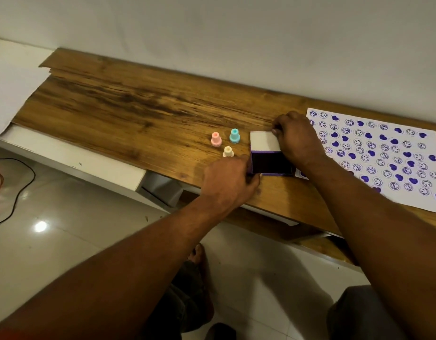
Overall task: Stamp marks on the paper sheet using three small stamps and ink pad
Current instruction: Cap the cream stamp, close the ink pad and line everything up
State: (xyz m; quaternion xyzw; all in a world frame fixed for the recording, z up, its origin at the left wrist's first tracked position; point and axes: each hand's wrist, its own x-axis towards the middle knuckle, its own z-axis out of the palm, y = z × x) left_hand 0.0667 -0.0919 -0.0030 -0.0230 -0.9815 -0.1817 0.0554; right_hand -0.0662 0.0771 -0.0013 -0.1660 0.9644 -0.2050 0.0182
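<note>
A pale wall (236, 33) fills the upper frame; glossy floor tiles (52, 217) lie lower left; the wooden table (138, 106) crosses between; at right lies the paper sheet (388, 153), covered in purple marks; the open ink pad (271, 163) sits mid-frame, the left hand (226, 182) pinching its near corner, the right hand (295, 138) in a closed grip on its raised lid (264, 141); three stamps, pink (216, 139), teal (234, 136), cream (228, 151), stand just left.

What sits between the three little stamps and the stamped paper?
In the head view, the open ink pad lies between the stamps and the paper sheet, with both hands on it.
</note>
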